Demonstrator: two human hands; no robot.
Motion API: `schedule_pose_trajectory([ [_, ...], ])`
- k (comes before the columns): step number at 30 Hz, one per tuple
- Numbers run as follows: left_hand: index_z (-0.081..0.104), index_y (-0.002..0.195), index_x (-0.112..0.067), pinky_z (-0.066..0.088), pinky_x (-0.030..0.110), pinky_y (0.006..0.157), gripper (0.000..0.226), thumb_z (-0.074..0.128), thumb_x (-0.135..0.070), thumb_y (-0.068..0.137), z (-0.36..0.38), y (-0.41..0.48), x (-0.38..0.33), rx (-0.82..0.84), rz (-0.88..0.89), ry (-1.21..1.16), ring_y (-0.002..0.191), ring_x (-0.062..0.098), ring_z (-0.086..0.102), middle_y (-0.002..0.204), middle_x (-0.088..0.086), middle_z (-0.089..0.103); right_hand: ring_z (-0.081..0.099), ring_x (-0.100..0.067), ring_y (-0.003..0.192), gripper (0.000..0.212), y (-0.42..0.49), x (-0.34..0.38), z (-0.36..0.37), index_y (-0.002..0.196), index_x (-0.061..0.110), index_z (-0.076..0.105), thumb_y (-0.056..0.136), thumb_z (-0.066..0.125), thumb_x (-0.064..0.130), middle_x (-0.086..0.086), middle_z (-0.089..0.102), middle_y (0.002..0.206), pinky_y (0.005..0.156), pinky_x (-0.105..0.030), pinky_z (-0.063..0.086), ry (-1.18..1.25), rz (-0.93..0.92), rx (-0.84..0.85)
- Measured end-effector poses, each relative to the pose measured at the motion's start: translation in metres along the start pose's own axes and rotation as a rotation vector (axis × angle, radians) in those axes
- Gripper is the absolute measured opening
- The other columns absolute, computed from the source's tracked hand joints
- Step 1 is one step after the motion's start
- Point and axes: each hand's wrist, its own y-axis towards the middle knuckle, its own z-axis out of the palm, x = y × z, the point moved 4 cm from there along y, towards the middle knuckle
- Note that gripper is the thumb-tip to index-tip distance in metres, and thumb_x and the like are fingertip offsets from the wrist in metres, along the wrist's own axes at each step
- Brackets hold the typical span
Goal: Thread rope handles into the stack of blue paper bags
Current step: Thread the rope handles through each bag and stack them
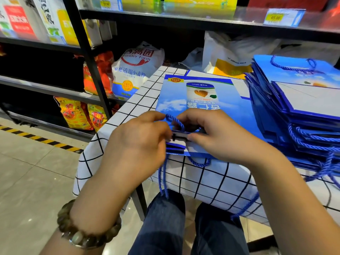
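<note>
The blue bag (202, 100) is laid flat just ahead of both hands, with its open edge held between them. A loop of blue rope (176, 120) is pinched by the left hand (139, 142) above that edge. The edge itself is pinched by the curled fingers and thumb of the right hand (217, 137). Loose strands (162, 179) hang below the left hand. This bag is judged partly threaded. To the right of the right hand, a stack of bags (303, 100) is already fitted with handles. The number of bags left cannot be told.
</note>
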Motion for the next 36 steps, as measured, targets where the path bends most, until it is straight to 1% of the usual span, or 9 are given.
schedule_pose_trajectory([
  [4,0.062,0.062,-0.017,0.022,0.025,0.051,0.027,0.045,-0.032,0.077,0.003,-0.001,-0.015,0.035,-0.230,0.254,0.061,0.024,0.045,0.068,0.001,0.061,0.060,-0.010,0.101,0.037,0.003,0.006,0.005,0.111,0.023,0.059,0.083,0.055,-0.001,0.005,0.066,0.108,0.091,-0.031,0.047,0.029,-0.001,-0.075],
  [7,0.062,0.070,-0.018,0.024,0.030,0.059,0.029,0.050,-0.042,0.083,0.009,-0.003,-0.018,0.031,-0.253,0.355,0.077,0.026,0.054,0.075,0.001,0.062,0.060,-0.015,0.102,0.035,0.004,0.009,0.007,0.110,0.029,0.060,0.083,0.058,0.006,0.006,0.066,0.108,0.089,-0.038,0.048,0.048,0.006,-0.144],
  [13,0.056,0.054,-0.014,0.021,0.027,0.054,0.026,0.082,-0.014,0.053,0.010,-0.004,-0.013,0.108,-0.215,0.457,0.053,0.028,0.052,0.052,0.004,0.054,0.060,-0.020,0.105,0.039,0.004,0.008,0.013,0.112,0.031,0.058,0.083,0.054,0.006,0.002,0.067,0.111,0.088,-0.041,0.049,0.032,0.033,-0.194],
  [18,0.059,0.057,-0.010,0.018,0.025,0.052,0.027,0.082,-0.009,0.044,0.010,-0.007,-0.017,0.166,-0.134,0.496,0.047,0.027,0.052,0.054,0.006,0.054,0.060,-0.023,0.101,0.041,0.001,0.009,0.016,0.109,0.037,0.057,0.082,0.057,0.006,0.004,0.067,0.108,0.082,-0.042,0.051,-0.039,0.019,-0.250],
  [22,0.058,0.056,-0.012,0.000,0.016,0.050,0.031,0.082,-0.007,0.038,0.009,-0.010,-0.010,0.184,-0.075,0.399,0.042,0.025,0.050,0.054,0.004,0.054,0.059,-0.016,0.099,0.047,-0.004,0.008,0.011,0.112,0.035,0.058,0.081,0.050,0.001,0.013,0.060,0.096,0.086,-0.039,0.050,-0.040,0.063,-0.232],
  [25,0.058,0.059,-0.013,0.013,0.017,0.040,0.027,0.083,-0.007,0.049,0.008,-0.013,-0.005,0.148,-0.045,0.315,0.044,0.026,0.053,0.060,0.003,0.058,0.060,-0.011,0.096,0.037,-0.005,0.008,0.012,0.113,0.034,0.059,0.082,0.053,0.013,0.018,0.058,0.093,0.088,-0.038,0.049,0.018,0.083,-0.170],
  [28,0.066,0.063,-0.015,0.038,0.027,0.037,0.015,0.062,-0.024,0.075,0.009,-0.019,-0.004,0.079,-0.015,0.182,0.051,0.025,0.061,0.072,0.000,0.066,0.060,-0.009,0.079,0.004,-0.001,0.006,0.012,0.084,0.029,0.064,0.081,0.061,0.029,0.014,0.063,0.077,0.080,-0.036,0.050,0.045,0.101,-0.167],
  [30,0.067,0.062,-0.018,0.046,0.028,0.040,0.031,0.045,-0.033,0.078,0.010,-0.021,-0.001,0.061,-0.011,0.120,0.055,0.021,0.065,0.080,-0.002,0.071,0.061,-0.014,0.073,0.014,0.001,0.003,0.010,0.070,0.022,0.060,0.083,0.062,0.027,0.006,0.063,0.070,0.072,-0.035,0.050,0.056,0.113,-0.226],
  [36,0.053,0.049,-0.021,0.053,0.030,0.053,0.039,0.046,-0.052,0.072,0.008,-0.027,0.009,0.040,-0.079,-0.056,0.069,0.014,0.069,0.073,-0.005,0.072,0.068,-0.017,0.060,0.026,0.001,-0.013,0.011,0.066,0.016,0.046,0.092,0.050,0.015,-0.001,0.062,0.062,0.061,-0.030,0.052,0.316,0.280,-0.303],
])
